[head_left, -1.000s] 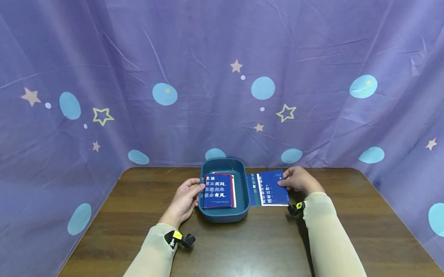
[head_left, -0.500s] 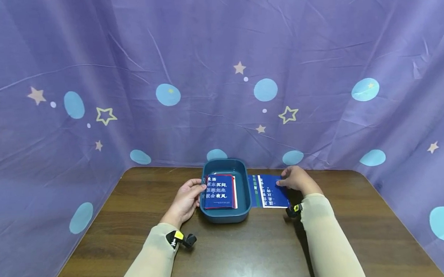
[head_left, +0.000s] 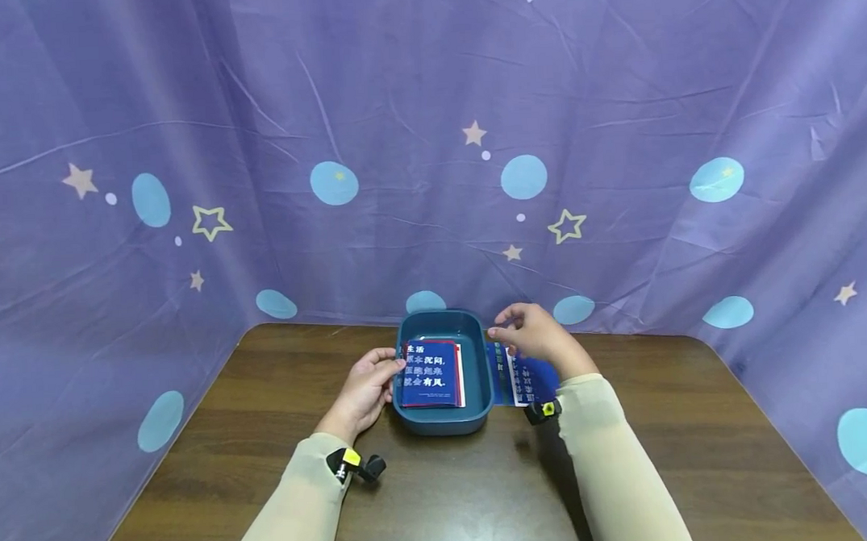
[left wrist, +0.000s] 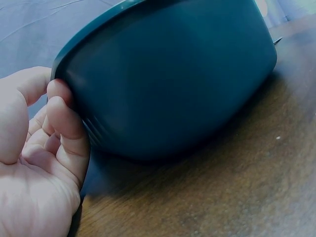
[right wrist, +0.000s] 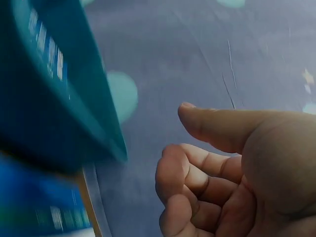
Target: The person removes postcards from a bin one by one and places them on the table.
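A teal plastic bin (head_left: 440,427) with rounded corners stands on the table. Inside it a stack of cards (head_left: 431,375) leans to the left, a blue one with white Chinese lettering on top and red and white edges showing beneath. My left hand (head_left: 364,389) grips the bin's left rim; in the left wrist view the thumb lies over the edge and curled fingers sit against the outer wall (left wrist: 163,89). Just right of the bin, my right hand (head_left: 538,337) hovers with nothing in its loosely bent fingers. Below it, more blue cards (head_left: 543,381) lie on the table, partly hidden.
The brown wooden table (head_left: 443,496) ends at a purple curtain (head_left: 413,142) printed with stars and dots, close behind the bin. Black straps with small cameras (head_left: 355,463) sit on both wrists.
My right hand has let go of the right edge of the blue cards, risen and moved left toward the bin. The left hand keeps its grip on the rim.
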{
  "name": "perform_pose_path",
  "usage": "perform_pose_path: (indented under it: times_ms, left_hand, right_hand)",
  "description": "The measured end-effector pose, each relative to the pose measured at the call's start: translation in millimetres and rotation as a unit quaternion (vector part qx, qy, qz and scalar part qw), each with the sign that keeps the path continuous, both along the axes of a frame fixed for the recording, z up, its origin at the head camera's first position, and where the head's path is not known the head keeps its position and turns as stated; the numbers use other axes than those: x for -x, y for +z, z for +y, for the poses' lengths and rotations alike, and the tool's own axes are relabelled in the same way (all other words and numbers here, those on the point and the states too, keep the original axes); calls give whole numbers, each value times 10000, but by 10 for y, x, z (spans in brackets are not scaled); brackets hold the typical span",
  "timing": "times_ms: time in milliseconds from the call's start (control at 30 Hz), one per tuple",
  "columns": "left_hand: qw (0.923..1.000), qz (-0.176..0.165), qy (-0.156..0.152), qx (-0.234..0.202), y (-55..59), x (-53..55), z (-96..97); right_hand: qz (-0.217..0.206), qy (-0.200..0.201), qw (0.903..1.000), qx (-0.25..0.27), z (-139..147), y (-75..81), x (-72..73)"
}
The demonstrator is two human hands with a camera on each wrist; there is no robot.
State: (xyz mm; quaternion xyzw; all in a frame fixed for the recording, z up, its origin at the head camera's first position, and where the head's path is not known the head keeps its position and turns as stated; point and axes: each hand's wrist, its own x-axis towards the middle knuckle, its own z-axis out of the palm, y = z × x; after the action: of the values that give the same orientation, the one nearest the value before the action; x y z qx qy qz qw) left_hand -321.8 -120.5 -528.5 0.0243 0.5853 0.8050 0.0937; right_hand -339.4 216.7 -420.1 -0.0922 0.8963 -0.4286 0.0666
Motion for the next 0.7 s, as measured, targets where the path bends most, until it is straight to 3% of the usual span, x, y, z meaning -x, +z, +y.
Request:
perform_pose_path:
  times_ms: [133,333,533,700]
  left_hand:
    - [10000,40,-39,41,1,4,6]
    - [9999,34,64,94,-7,-6,6]
    - [9999,63,41,82,-12,-9,-3]
    - [10000,41,-8,61,-5,-6,-5]
  right_hand:
    - [-238,418,9988,-104,-383,120,62]
    - [-730,903,9906,-718,-879,189,272]
    - [-1052,751,9802,-1502,-1176,85,442]
    - [-1015,355,9647,-2403,-1357,-36,428]
